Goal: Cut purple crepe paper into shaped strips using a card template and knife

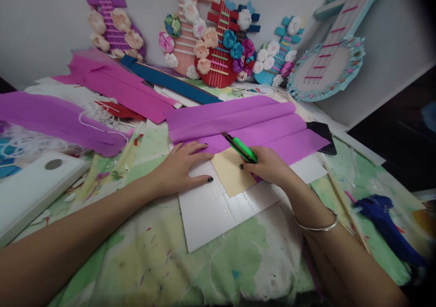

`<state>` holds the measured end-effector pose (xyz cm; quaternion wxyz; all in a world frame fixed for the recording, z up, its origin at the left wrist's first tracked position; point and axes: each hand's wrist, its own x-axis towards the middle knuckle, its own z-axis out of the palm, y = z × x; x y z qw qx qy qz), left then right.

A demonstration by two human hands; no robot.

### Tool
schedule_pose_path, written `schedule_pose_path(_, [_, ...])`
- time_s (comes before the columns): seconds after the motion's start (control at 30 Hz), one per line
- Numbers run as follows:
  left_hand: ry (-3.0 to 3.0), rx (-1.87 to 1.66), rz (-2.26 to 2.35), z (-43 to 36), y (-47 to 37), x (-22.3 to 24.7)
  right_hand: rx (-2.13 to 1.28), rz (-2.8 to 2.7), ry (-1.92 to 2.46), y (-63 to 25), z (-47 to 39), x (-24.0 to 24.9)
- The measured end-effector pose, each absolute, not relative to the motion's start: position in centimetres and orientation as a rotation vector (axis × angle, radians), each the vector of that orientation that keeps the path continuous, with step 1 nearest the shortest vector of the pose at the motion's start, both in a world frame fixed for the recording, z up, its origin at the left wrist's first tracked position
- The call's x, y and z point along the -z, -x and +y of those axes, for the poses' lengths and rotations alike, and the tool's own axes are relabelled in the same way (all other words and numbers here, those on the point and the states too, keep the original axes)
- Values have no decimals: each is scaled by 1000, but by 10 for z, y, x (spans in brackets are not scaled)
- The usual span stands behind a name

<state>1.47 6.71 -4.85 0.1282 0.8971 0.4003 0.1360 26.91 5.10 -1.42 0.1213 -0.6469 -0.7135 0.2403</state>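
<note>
My right hand is closed around a green and black utility knife, its tip pointing up and to the left over purple crepe paper. My left hand lies flat with fingers spread, fingertips on the paper's near edge and the thumb over a white board. Between the hands, a pale yellow rectangular piece rests on the board and overlaps the purple paper. Whether the blade touches the paper I cannot tell.
Decorated toy lutes lean along the back wall. A blue glue gun and a wooden stick lie at right. Pink crepe paper, white string and a white box are at left. A black flat object sits behind.
</note>
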Motion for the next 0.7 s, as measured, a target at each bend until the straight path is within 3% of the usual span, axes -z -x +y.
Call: schedule_pose_path(0.7, [-2564,-371,1185,67,-15,49,-766,-2076,1853,-272,51,15])
